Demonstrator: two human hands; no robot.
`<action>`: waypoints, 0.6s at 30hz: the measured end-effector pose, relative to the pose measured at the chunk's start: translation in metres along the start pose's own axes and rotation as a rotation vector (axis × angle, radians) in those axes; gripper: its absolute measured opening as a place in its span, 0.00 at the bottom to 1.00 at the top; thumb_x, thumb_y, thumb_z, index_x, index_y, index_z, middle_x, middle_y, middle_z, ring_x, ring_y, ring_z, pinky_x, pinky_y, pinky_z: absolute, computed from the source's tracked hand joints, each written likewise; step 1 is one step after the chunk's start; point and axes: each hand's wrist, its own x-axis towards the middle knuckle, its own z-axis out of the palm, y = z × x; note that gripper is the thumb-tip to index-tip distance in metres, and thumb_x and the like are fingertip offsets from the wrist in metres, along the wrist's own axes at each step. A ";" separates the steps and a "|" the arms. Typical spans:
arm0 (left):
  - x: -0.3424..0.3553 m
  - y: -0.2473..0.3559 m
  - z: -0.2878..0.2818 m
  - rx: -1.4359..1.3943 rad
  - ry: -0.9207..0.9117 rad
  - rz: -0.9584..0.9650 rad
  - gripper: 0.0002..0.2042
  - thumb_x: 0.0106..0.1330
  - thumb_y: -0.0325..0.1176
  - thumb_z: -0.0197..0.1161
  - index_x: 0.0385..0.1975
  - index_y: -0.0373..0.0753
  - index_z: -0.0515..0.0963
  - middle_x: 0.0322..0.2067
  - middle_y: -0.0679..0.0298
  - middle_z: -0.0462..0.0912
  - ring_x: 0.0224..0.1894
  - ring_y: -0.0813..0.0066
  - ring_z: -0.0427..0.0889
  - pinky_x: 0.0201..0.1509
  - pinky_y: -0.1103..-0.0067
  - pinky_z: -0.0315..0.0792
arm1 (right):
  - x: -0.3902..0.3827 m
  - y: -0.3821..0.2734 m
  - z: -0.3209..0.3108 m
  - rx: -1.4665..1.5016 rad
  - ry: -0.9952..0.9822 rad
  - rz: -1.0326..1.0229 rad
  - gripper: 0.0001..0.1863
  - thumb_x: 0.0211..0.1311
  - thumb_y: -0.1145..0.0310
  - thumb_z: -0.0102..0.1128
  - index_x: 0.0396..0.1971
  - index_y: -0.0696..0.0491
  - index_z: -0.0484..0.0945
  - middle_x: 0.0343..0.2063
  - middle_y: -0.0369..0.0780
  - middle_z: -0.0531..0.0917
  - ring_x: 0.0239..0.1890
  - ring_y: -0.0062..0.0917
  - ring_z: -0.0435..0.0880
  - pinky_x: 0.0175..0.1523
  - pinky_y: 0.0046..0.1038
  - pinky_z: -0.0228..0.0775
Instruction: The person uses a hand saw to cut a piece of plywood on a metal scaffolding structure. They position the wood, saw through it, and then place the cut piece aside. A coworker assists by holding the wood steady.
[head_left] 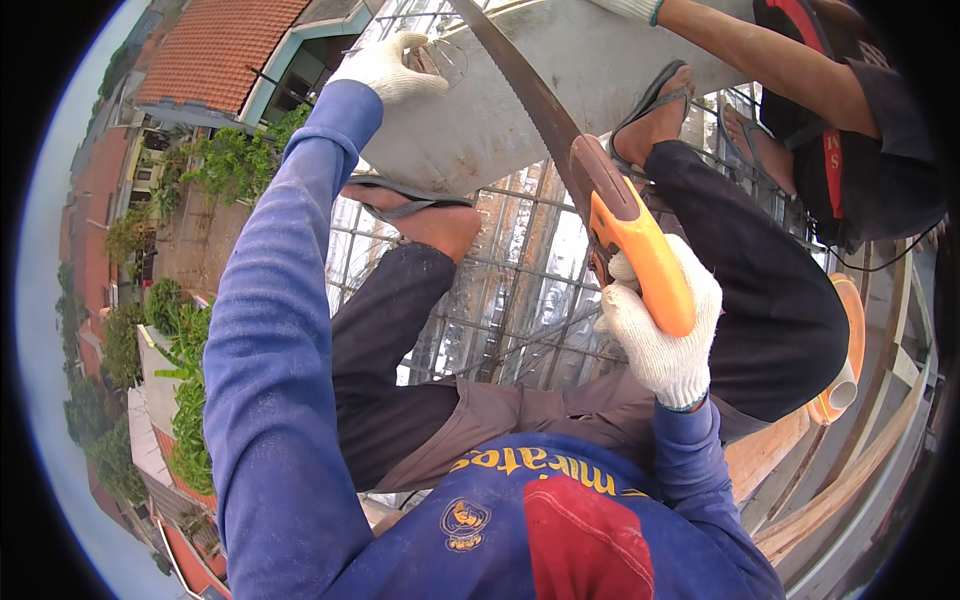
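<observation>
My right hand [668, 325], in a white knitted glove, is closed around the orange handle of a hand saw [640, 240]. The saw's long, dark toothed blade points up and away, crossing in front of a grey board [440, 130]. My left hand [392, 70], gloved too, is at the board's far left part, its fingers curved and apart. Thin wire [462, 62] shows beside those fingers; whether they touch it I cannot tell. My sandalled feet are on either side, near the board's lower edge.
Beneath me lies a steel rebar grid [520, 250] over shiny sheeting. A co-worker's arm [770, 55] reaches in at the upper right, with a gloved hand by the board. Wooden planks [850, 480] and an orange object [845, 340] with a pipe are at right. Roofs [215, 55] and trees lie below, left.
</observation>
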 end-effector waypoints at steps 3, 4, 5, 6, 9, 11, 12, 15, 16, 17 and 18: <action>0.001 -0.002 0.000 0.014 0.003 0.018 0.31 0.65 0.60 0.69 0.63 0.48 0.85 0.60 0.50 0.87 0.62 0.53 0.86 0.68 0.65 0.76 | 0.000 0.006 0.003 -0.052 0.006 -0.070 0.16 0.52 0.74 0.71 0.43 0.59 0.84 0.31 0.43 0.85 0.31 0.37 0.88 0.41 0.33 0.80; 0.001 -0.002 -0.004 0.013 -0.012 0.006 0.31 0.66 0.61 0.68 0.63 0.48 0.85 0.60 0.50 0.87 0.63 0.53 0.85 0.69 0.64 0.76 | -0.001 0.008 0.002 -0.067 0.006 -0.102 0.14 0.51 0.77 0.70 0.40 0.60 0.84 0.29 0.40 0.84 0.28 0.29 0.87 0.38 0.29 0.79; 0.002 -0.006 -0.001 -0.003 0.007 0.023 0.31 0.68 0.62 0.67 0.62 0.47 0.85 0.60 0.50 0.87 0.62 0.53 0.85 0.68 0.64 0.76 | -0.001 0.009 0.002 -0.082 0.006 -0.134 0.12 0.51 0.80 0.70 0.38 0.60 0.83 0.26 0.37 0.83 0.25 0.20 0.86 0.36 0.25 0.78; 0.003 -0.009 0.001 -0.016 0.028 0.042 0.30 0.69 0.63 0.66 0.62 0.47 0.86 0.59 0.51 0.87 0.62 0.53 0.85 0.68 0.64 0.76 | -0.002 0.008 0.002 -0.081 -0.005 -0.101 0.14 0.51 0.78 0.70 0.41 0.60 0.83 0.29 0.40 0.84 0.27 0.29 0.87 0.38 0.29 0.79; 0.009 -0.012 0.006 0.039 0.069 0.040 0.30 0.73 0.64 0.62 0.59 0.45 0.87 0.57 0.52 0.88 0.60 0.54 0.86 0.67 0.64 0.75 | -0.005 0.005 0.002 -0.064 -0.014 -0.011 0.18 0.52 0.72 0.71 0.45 0.58 0.84 0.33 0.46 0.86 0.33 0.45 0.89 0.42 0.36 0.80; 0.012 -0.010 0.009 0.055 0.068 0.029 0.29 0.73 0.63 0.62 0.58 0.43 0.87 0.55 0.53 0.89 0.59 0.54 0.87 0.66 0.64 0.76 | -0.004 0.006 0.005 -0.030 0.009 0.018 0.16 0.52 0.74 0.71 0.43 0.59 0.84 0.32 0.44 0.86 0.31 0.41 0.88 0.41 0.34 0.80; 0.015 -0.010 0.008 0.041 0.060 0.024 0.29 0.73 0.62 0.62 0.57 0.43 0.88 0.54 0.53 0.90 0.58 0.55 0.87 0.66 0.65 0.76 | -0.004 0.006 0.006 -0.009 0.017 0.025 0.15 0.52 0.76 0.70 0.42 0.59 0.83 0.31 0.42 0.85 0.30 0.36 0.87 0.40 0.32 0.80; 0.018 -0.010 0.000 -0.065 -0.014 0.022 0.27 0.73 0.59 0.63 0.55 0.42 0.89 0.52 0.53 0.90 0.56 0.55 0.87 0.65 0.65 0.76 | -0.006 0.009 0.006 0.036 0.019 -0.006 0.14 0.52 0.83 0.67 0.41 0.61 0.82 0.28 0.36 0.83 0.25 0.19 0.85 0.37 0.24 0.80; 0.018 -0.010 -0.005 -0.108 -0.042 0.022 0.26 0.73 0.57 0.64 0.55 0.41 0.89 0.51 0.54 0.91 0.56 0.56 0.87 0.64 0.65 0.76 | -0.007 0.010 0.005 0.024 0.015 -0.021 0.14 0.53 0.83 0.66 0.41 0.62 0.81 0.29 0.36 0.83 0.25 0.19 0.85 0.37 0.24 0.80; 0.021 -0.019 -0.004 -0.180 -0.061 0.057 0.24 0.72 0.54 0.65 0.54 0.43 0.90 0.51 0.53 0.91 0.55 0.56 0.88 0.64 0.66 0.77 | -0.008 0.009 0.004 0.013 0.009 -0.011 0.14 0.53 0.82 0.67 0.41 0.61 0.82 0.29 0.38 0.84 0.26 0.23 0.86 0.38 0.26 0.80; 0.019 -0.018 0.000 -0.149 -0.010 0.065 0.23 0.72 0.54 0.65 0.54 0.43 0.90 0.51 0.54 0.91 0.55 0.56 0.88 0.64 0.66 0.77 | -0.009 0.010 0.003 -0.002 0.009 0.002 0.14 0.53 0.80 0.68 0.41 0.61 0.82 0.30 0.39 0.84 0.27 0.27 0.86 0.39 0.27 0.80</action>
